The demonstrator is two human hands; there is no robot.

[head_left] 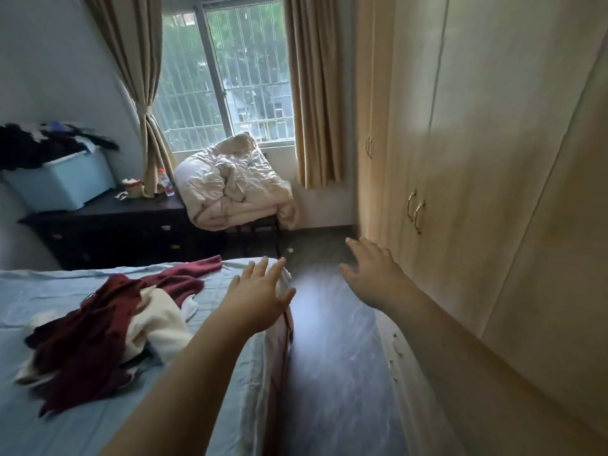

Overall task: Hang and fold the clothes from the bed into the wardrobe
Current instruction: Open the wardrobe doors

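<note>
Both hands, left hand and right hand, are hanging spread, holding nothing; clothes are lying on bed; wardrobe is looking closed, likely needing opening next.

Window: I see a barred window ahead, daylight coming through.
Curtains: beige curtains, one each side.
Floor: dark floor.
Furniture: dark dresser on my left, against the wall.
</note>
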